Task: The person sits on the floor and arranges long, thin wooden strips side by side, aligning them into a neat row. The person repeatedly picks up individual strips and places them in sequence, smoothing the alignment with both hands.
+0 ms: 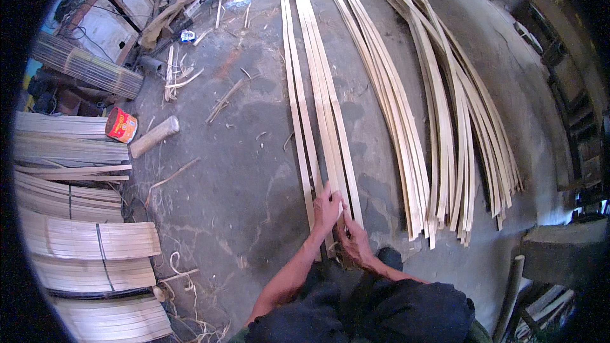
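Long pale wooden strips (323,108) run from close in front of me to the far end of the concrete floor, lying side by side with narrow gaps. My left hand (326,211) is closed at the near end of the middle strips, its fingers pinched on one of them. Just right of it and slightly nearer to me, my right hand (356,241) has its fingers curled in around the same end. The two hands almost touch, and they hide the strip's very end. I cannot tell how many strips are between the fingers.
Right of me lie more long strips in a curved bundle (387,101) and a crossed pile (454,114). Tied stacks of shorter slats (95,241) line the left side. A red tin (121,125) and a short round log (154,137) stand near them; wood scraps (225,100) litter the floor.
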Demonstrator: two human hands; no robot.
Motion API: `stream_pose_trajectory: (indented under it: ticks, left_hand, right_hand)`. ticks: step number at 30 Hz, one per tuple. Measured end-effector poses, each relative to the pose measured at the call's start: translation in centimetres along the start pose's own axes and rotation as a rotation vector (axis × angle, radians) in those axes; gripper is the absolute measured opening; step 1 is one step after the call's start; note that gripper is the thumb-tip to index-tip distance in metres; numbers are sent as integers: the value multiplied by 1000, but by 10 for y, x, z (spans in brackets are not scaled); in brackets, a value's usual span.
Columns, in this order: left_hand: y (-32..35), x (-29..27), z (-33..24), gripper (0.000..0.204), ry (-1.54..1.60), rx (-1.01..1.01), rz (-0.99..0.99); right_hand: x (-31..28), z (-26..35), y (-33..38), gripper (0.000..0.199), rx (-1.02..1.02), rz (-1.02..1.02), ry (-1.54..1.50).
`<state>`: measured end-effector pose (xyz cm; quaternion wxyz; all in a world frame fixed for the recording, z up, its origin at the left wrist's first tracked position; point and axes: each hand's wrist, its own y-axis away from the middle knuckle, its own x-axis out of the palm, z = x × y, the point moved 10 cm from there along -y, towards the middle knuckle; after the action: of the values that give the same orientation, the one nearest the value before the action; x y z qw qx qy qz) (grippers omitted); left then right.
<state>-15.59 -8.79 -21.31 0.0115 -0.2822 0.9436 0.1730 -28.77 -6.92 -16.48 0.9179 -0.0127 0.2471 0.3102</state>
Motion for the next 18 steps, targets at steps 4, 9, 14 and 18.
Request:
stream_pose_trajectory:
  ticks: [4,9,14,18]
  left_hand:
    - [-8,-13,8,31,-308,86,-36]
    - [-8,-10,0,48,-540,173,-56]
    - [-3,-14,-8,62,-593,183,-121]
    - [-4,-9,-4,65,-426,95,-5]
  right_hand:
    - [4,-11,2,55,-141,25,154]
    - [-23,-1,-8,43,-77,48,357]
    - [-43,-23,-13,53,-53,-115,422]
    - [-32,-58,-6,57,129,-9,265]
